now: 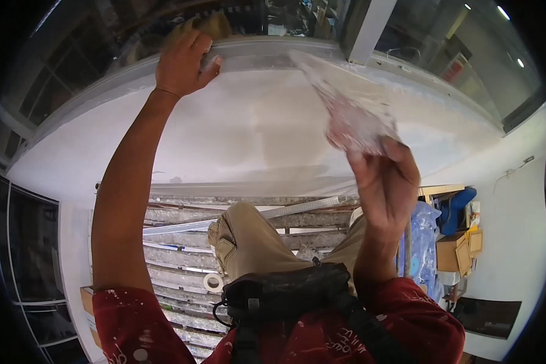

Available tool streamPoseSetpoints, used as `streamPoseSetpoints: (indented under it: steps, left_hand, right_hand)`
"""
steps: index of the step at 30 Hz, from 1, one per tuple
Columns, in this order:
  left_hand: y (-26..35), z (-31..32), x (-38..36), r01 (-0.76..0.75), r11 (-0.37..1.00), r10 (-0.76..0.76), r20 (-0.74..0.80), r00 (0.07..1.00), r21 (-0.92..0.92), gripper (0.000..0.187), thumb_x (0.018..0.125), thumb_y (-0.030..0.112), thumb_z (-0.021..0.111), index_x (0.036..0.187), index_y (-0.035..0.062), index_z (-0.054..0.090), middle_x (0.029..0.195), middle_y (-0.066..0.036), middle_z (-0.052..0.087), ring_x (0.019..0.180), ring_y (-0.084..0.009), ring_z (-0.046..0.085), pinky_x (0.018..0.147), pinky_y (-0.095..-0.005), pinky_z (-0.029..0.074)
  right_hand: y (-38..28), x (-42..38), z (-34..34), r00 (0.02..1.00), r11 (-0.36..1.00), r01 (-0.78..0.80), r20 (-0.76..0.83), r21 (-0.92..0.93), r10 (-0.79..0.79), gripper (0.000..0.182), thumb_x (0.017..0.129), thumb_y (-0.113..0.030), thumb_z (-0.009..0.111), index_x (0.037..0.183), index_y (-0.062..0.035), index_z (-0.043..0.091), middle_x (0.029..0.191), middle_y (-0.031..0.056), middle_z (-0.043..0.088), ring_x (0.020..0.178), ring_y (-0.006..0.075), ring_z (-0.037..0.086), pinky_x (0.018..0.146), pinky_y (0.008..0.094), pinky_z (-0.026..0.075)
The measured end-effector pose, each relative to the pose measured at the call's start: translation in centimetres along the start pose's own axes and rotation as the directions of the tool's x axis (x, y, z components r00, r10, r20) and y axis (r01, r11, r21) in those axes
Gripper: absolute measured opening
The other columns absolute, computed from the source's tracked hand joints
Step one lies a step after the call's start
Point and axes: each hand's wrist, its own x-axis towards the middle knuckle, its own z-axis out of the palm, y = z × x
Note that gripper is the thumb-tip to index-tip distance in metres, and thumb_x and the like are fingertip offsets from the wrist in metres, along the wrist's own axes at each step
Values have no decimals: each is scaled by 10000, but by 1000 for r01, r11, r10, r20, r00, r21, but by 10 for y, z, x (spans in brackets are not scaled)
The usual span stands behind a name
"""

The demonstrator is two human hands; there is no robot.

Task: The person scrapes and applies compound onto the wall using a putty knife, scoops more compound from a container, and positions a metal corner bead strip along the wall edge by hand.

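My left hand (185, 60) was raised to the top edge of the white wall (249, 127), fingers curled over a yellowish sponge (207, 25) and pressing it against the ledge there, the thumb spread out flat on the plaster, I judge to steady me as much as to hold the pad in place. My right hand (385, 182) was closed around the handle of a broad knife (340, 100), the grip hidden in my fist; its blade, crusted with white filler, lay slanted up and to the left with its far end touching the wall just below the ledge, tilted so the edge could ride flat along the surface. The two hands were well apart, the sponge left of the blade's tip.

Below them my bent knee (249, 236) in tan trousers pushed forward, over planks (176, 255) smeared with dried plaster. A tape roll (213, 282) lay on the planks near the knee. Far down to the right stood cardboard boxes (458, 249).
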Motion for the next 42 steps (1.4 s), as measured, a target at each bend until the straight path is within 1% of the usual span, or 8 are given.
streamPoseSetpoints:
  steps: [4, 8, 23, 26, 28, 35, 39, 42]
  left_hand:
    - [0, -1, 1, -17, 1000, 17, -8, 1000, -25, 308, 820, 345, 679, 977, 110, 557, 895, -49, 520, 836, -260, 562, 650, -393, 488]
    - [1, -2, 4, -50, 999, 50, 9, 999, -21, 310, 808, 329, 684, 976, 104, 554, 893, -56, 519, 830, -272, 557, 669, -392, 485]
    - [2, -5, 7, -39, 999, 39, 33, 999, 5, 297, 786, 327, 691, 911, 97, 550, 903, -77, 515, 857, -298, 534, 721, -426, 471]
    - [3, -3, 5, -18, 1000, 18, 32, 999, -1, 299, 788, 329, 691, 916, 101, 545, 893, -73, 514, 850, -289, 540, 704, -418, 477]
    - [4, -3, 6, -15, 1000, 14, 26, 1000, 7, 299, 790, 326, 690, 927, 104, 544, 888, -71, 513, 841, -283, 543, 694, -413, 480]
    - [1, -3, 5, -51, 999, 51, 6, 999, -7, 299, 800, 306, 692, 975, 105, 557, 903, -72, 525, 836, -282, 553, 696, -407, 485]
    - [0, -1, 2, -56, 998, 55, -7, 998, -4, 309, 808, 310, 686, 1000, 101, 563, 918, -74, 535, 848, -293, 558, 702, -409, 485]
    - [1, -2, 3, -25, 1000, 25, 30, 999, -10, 307, 814, 309, 681, 1013, 104, 567, 929, -75, 538, 853, -301, 558, 705, -409, 482]
  right_hand:
    - [-1, -13, -104, 994, 958, -42, -112, -284, 11, 289, 906, -99, 539, 1155, 44, 577, 1147, 185, 647, 1083, 313, 641, 949, 487, 547]
    - [67, -37, -236, 828, 870, -361, -545, -335, 133, 260, 974, -238, 470, 998, -17, 606, 923, 124, 652, 886, 265, 649, 808, 418, 579]
    - [115, 98, -211, 828, 908, -412, -448, -74, 339, 221, 918, 17, 406, 1112, 107, 460, 1162, 223, 511, 1088, 360, 560, 940, 474, 547]
    - [99, 132, -170, 836, 882, -442, -432, -165, 338, 199, 919, 36, 393, 1080, 129, 467, 1164, 246, 522, 1102, 363, 551, 954, 465, 538]
    - [80, 152, -150, 902, 769, -425, -148, -477, 406, 203, 925, 33, 399, 1082, 143, 465, 1169, 256, 525, 1128, 362, 535, 964, 463, 533]
    - [7, 29, 27, 966, 975, -220, -142, -31, 214, 321, 947, -48, 429, 1217, 123, 461, 1159, 210, 588, 1039, 319, 614, 961, 437, 525]
    - [21, -31, -49, 920, 880, -381, -208, -282, 332, 309, 916, -116, 497, 1200, 0, 530, 1081, 100, 634, 981, 221, 636, 869, 402, 543]
    - [94, -44, -216, 760, 833, -547, -468, -84, 451, 270, 890, -92, 473, 1145, -8, 504, 1031, 149, 597, 924, 291, 616, 857, 491, 558]
